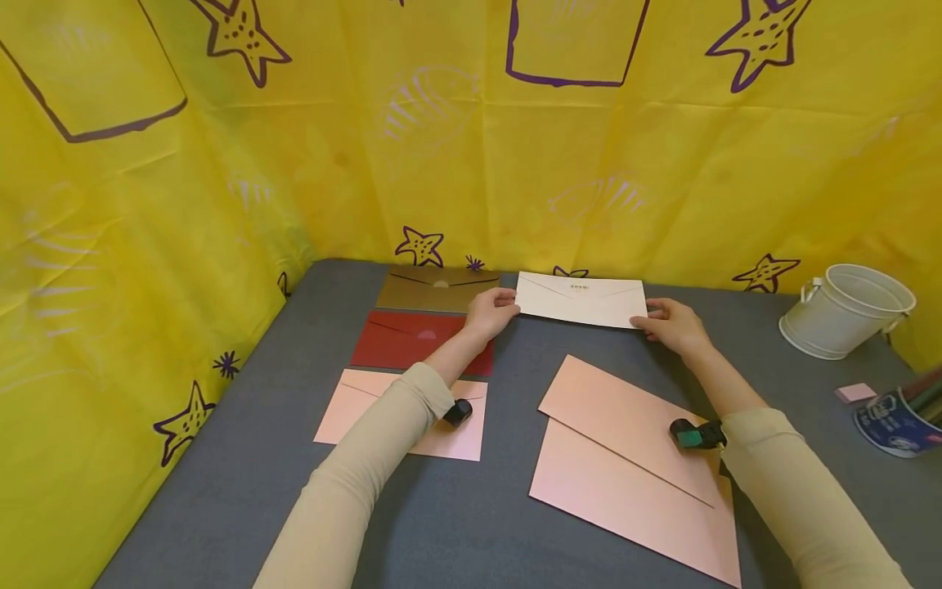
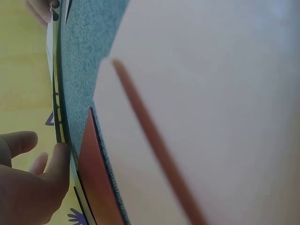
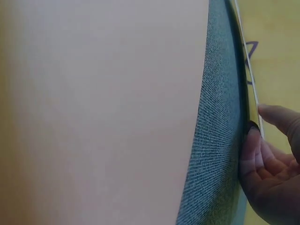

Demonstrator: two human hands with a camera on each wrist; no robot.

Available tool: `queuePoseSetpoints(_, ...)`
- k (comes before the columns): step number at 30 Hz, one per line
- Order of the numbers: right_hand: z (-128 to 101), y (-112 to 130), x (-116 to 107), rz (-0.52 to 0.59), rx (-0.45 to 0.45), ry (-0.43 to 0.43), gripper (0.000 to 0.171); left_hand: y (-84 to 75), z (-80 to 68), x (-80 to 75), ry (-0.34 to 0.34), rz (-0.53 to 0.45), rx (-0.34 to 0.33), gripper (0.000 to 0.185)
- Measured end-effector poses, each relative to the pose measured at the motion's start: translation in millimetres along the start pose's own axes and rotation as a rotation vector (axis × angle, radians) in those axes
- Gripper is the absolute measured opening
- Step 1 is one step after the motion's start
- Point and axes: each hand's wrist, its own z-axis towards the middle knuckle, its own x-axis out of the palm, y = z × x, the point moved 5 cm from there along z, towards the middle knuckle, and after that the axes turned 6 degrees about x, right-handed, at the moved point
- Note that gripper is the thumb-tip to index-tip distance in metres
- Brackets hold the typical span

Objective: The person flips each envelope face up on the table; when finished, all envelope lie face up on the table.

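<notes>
A white envelope with a pointed flap and small barcode lies across the back of the table. My right hand grips its right end, thumb on the upper face and fingers around the edge. In the right wrist view the envelope shows edge-on, running between thumb and fingers. At the left end, my left hand touches the edge near the front corner. The left wrist view shows this hand's thumb and fingers apart. Below the left forearm lie a gold envelope, a red envelope and a pink envelope.
Two larger pink envelopes overlap under the right forearm. At the right stand a white metal bucket and a blue-labelled can holding sticks, with a small pink block beside it. A yellow patterned cloth hangs behind the table.
</notes>
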Motion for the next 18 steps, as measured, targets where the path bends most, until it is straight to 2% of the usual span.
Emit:
queuePoseSetpoints(11, 2.9, 4.0, 6.0, -0.057, -0.015, 0.099, 0.08, -0.8, -4.2, 2.5, 0.037, -0.008, -0.008, 0.034)
queuePoseSetpoints(18, 2.4, 5.2, 4.3, -0.141, -0.06, 0.057, 0.074, -2.5, -6.5, 4.6, 0.057, 0.005, 0.0, 0.033)
